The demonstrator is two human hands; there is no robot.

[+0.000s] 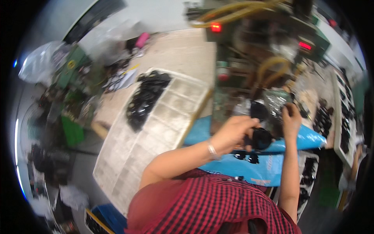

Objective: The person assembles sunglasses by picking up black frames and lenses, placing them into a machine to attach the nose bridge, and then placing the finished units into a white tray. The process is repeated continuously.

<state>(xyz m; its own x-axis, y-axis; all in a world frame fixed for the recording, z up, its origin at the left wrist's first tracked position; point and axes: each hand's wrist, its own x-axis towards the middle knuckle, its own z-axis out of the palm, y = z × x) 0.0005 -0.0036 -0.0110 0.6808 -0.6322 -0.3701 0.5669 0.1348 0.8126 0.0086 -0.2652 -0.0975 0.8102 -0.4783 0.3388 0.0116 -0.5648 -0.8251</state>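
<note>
My left hand point(234, 132) is closed round a pair of sunglasses point(262, 139) with round dark lenses, held upright over the blue plastic sheet point(249, 171). To its right, my right hand point(291, 119) has its fingers curled together beside a shiny, crumpled clear plastic piece point(275, 102) on the machine. What those fingers grip, if anything, is too blurred to make out. Below my left wrist, another pair of dark glasses point(247, 156) lies on the blue sheet.
A white compartment tray point(163, 128) lies to my left, dark glasses parts point(146, 99) heaped in one section. Ahead stands a green machine point(233, 43) with red displays and yellow hoses. White trays of dark eyewear point(344, 117) stand at the right. A cluttered bench borders the far left.
</note>
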